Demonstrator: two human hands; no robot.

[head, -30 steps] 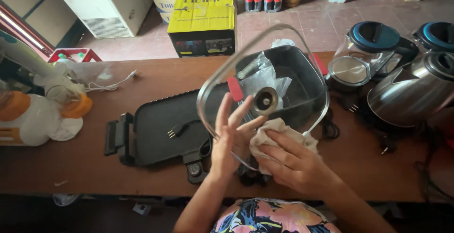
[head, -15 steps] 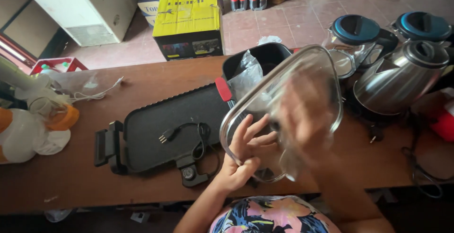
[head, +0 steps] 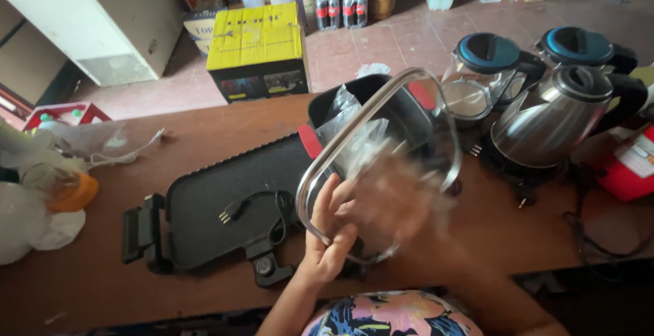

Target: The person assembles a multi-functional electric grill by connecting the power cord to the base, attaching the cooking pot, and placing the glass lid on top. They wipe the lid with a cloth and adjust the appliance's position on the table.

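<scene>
Across the whole width of the head view runs a long brown wooden counter [head: 204, 138], with a tiled floor beyond it where a white cabinet [head: 88, 16] and a yellow-topped cardboard box [head: 255, 46] stand. On the counter, left of centre, lies a flat black electric griddle [head: 211, 200] with its black power cord [head: 255, 210] coiled on the plate. Touching its right end sits a deep black cooking pot [head: 409, 114] with red handles and clear plastic wrapping inside. To the right stand a steel kettle [head: 552, 121] and two glass kettles with blue lids [head: 477, 77]. Over the pot, tilted steeply with its upper edge away from the person, is a rounded-square glass lid [head: 371, 165] with a metal rim. The left hand [head: 330, 230] grasps the lid's lower left rim, fingers spread against the glass. The right hand [head: 402, 203] is only a pale blur seen through or against the glass, so whether it is clenched on anything cannot be told. Compared with half a second ago, the lid sits at much the same tilt with the left hand in the same hold, while the blurred right hand has dropped from the lid's upper part to its lower middle; a second ago it pressed a white cloth there, and the lid faced the camera more flatly.
</scene>
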